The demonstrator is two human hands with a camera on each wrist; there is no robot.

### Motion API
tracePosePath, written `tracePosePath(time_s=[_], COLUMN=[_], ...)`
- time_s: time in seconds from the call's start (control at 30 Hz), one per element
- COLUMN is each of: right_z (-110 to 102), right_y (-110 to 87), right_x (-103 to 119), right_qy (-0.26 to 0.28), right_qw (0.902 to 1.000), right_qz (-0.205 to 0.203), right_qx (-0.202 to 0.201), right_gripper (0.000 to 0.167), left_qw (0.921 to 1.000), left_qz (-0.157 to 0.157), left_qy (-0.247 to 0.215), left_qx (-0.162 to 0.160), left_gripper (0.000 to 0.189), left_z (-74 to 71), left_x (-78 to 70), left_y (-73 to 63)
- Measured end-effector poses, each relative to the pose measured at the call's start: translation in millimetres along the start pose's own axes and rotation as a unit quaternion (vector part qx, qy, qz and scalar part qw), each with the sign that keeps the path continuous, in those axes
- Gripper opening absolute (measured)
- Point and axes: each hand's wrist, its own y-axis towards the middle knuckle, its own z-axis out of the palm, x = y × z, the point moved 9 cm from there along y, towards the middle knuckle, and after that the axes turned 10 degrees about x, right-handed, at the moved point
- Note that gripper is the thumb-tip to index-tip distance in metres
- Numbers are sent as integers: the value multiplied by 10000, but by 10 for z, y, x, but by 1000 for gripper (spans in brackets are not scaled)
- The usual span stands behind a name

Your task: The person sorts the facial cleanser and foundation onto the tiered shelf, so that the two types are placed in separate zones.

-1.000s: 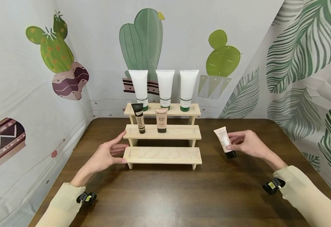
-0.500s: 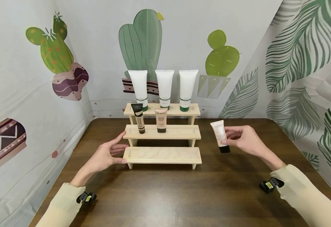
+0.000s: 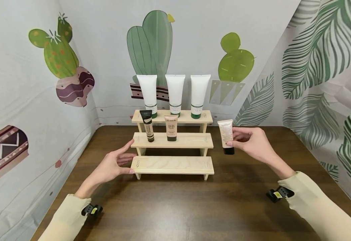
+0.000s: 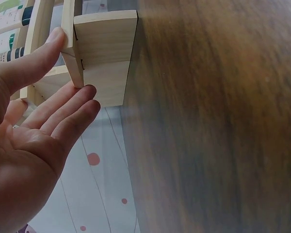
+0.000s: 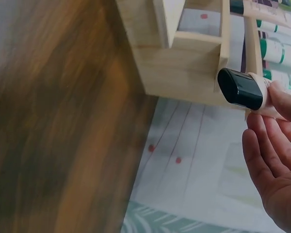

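My right hand [image 3: 252,142] holds a small pale pink squeeze tube [image 3: 226,135] between thumb and fingers, black cap [image 5: 240,88] downward, just right of a three-step wooden display stand [image 3: 172,164]. Straight fingers of my left hand [image 3: 112,167] touch the stand's left end, the thumb at the bottom step and the index finger up by the middle one. On the middle step stand a black-and-beige striped tube [image 3: 148,127] at the left and a pink BB tube [image 3: 171,128] near the centre. Three white tubes with green caps, including the middle white tube [image 3: 175,92], line the top step.
The stand rests on a dark brown wooden table [image 3: 175,207], towards its back edge. Behind and beside it hangs a pale cloth [image 3: 193,40] printed with cacti and leaves. A small black camera is strapped at each wrist.
My right hand has moved left and upward with the pink tube, bringing it closer to the stand and turning it more upright. The left hand stays in place at the stand's left end.
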Motion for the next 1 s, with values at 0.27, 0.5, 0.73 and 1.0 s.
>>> tracePosePath(time_s=[0.27,0.5,0.73,1.0], right_z=[79,162,282,409], right_y=[138,274,388,534], right_x=[160,292,382,395], right_qy=[215,288,550,749], right_qw=[9994,9984,9969,9949], right_qz=[-135,-354,-395,-477], right_qx=[-242,-340,-399,-487], right_gripper=[46,47,47,48], left_qw=[10000,10000,10000,10000], left_qz=[-9,-9,-39,24], left_qy=[-39,-27,3,-24], left_qx=[5,1,-7,3], left_gripper=[113,113,113,112], left_z=[-1,3,11,2], left_x=[6,10,41,26], left_y=[-2,1,-4,-1])
